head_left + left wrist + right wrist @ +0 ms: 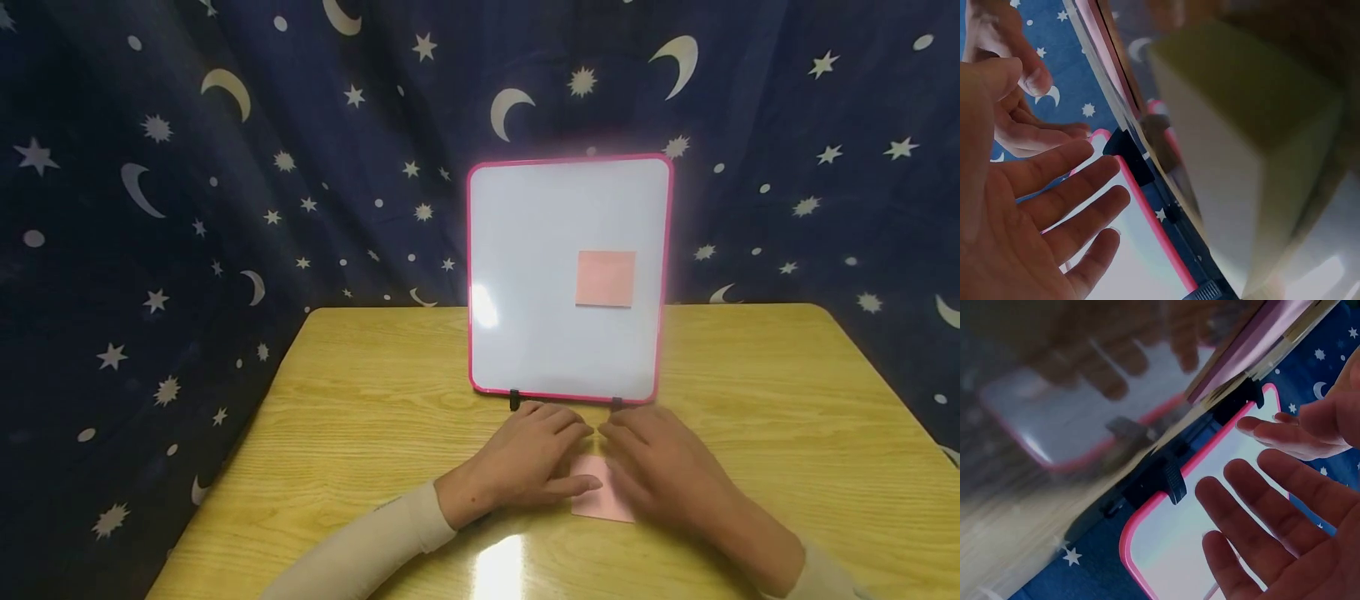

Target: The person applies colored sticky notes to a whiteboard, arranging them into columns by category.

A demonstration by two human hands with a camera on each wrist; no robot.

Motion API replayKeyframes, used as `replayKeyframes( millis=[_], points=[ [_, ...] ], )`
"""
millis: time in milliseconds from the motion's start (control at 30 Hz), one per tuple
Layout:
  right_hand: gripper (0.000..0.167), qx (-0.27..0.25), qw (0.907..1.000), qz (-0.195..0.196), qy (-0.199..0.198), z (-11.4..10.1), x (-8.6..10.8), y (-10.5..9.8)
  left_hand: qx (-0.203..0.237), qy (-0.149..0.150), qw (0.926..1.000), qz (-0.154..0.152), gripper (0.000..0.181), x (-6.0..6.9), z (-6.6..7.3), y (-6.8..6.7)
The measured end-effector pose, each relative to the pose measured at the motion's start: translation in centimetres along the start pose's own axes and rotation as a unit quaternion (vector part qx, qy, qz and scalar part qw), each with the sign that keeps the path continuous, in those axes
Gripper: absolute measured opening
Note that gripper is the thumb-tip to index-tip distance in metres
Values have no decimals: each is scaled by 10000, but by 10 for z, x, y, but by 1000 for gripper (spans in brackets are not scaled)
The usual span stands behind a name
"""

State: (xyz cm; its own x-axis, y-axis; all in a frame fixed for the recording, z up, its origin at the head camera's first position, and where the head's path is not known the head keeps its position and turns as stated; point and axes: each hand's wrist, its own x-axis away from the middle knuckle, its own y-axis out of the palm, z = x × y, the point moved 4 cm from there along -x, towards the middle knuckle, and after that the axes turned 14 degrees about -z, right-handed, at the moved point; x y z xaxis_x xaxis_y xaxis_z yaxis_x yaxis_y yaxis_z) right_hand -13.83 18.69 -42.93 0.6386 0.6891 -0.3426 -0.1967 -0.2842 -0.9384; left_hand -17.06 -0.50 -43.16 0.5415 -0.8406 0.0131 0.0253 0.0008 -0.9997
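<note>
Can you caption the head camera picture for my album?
Left hand and right hand by a pink paper square on a yellow wooden table, before a pink-framed white board.

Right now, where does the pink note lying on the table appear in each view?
Head: pink note low, just right of centre, partly covered.
Left wrist: pink note at the top, left of centre, slanted.
Right wrist: pink note at the top, right of centre, slanted.
Shared landmark: the pink-framed whiteboard.
</note>
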Motion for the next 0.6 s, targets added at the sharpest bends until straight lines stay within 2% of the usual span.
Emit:
replayKeyframes(
  millis=[200, 400, 600],
  points=[
    [30, 52, 9998, -103, -145, -5, -1, 6, -12, 14, 9995, -303, 66, 0, 3, 4],
    [15, -108, 9996, -146, -235, -9, -2, 9, -43, 51, 9992, -382, 66, 1, 6, 7],
    [25, -207, 9992, -302, -137, -12, 1, 12, -126, 147, 9987, -463, 61, 2, 11, 11]
  ],
)
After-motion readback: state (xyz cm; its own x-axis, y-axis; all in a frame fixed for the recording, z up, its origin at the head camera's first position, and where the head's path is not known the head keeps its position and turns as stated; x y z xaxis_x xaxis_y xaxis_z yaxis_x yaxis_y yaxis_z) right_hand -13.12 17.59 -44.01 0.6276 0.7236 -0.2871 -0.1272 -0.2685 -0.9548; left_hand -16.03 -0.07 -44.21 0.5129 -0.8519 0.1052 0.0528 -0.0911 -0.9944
